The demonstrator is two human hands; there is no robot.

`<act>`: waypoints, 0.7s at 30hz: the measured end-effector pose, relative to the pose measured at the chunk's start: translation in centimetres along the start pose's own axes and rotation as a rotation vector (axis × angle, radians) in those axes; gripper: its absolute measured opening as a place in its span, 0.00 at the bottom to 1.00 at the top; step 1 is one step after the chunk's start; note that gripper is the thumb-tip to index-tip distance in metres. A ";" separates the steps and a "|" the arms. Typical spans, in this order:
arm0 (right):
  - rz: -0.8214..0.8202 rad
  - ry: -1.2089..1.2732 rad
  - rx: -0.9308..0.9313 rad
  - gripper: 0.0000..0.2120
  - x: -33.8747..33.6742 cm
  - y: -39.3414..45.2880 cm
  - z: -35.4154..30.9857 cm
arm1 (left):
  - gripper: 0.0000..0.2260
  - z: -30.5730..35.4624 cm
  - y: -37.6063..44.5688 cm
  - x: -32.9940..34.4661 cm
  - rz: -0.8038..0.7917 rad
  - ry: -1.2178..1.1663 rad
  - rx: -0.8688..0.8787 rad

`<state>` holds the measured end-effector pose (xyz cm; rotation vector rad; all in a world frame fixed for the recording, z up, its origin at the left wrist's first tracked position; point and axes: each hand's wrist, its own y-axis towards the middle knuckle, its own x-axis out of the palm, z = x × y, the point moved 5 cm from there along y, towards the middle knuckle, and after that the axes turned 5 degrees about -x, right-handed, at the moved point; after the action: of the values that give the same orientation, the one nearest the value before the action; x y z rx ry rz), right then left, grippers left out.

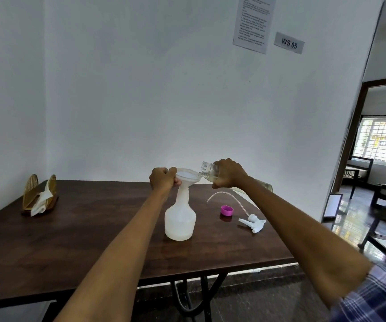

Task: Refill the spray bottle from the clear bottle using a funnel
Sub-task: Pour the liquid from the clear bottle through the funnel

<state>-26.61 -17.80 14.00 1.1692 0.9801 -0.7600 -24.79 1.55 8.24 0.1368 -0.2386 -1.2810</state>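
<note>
A white translucent spray bottle (180, 219) stands upright on the dark wooden table (82, 240), its top off. A white funnel (186, 176) sits in its neck. My left hand (163, 180) grips the funnel's left rim. My right hand (228, 173) grips the clear bottle (208, 170), which lies tilted almost level with its open mouth at the funnel's right rim. Much of the clear bottle is hidden behind my hand and forearm. The white trigger sprayer head (253, 222) with its long tube lies on the table to the right.
A pink cap (226, 210) lies on the table between the spray bottle and the sprayer head. A wooden holder with white tissue (39, 196) stands at the table's far left. The table's right edge borders a doorway to another room with furniture.
</note>
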 end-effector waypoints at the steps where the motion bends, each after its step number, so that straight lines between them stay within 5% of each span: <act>1: -0.001 0.003 0.000 0.18 0.0 -0.1 0.0 | 0.15 0.0 0.0 0.0 0.001 0.000 0.000; 21: 0.008 -0.021 -0.019 0.17 0.0 0.0 -0.1 | 0.14 0.1 -0.3 0.0 -0.006 -0.001 -0.006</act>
<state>-26.67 -17.75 14.02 1.1458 0.9635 -0.7538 -25.10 1.48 8.27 0.1318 -0.2350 -1.2882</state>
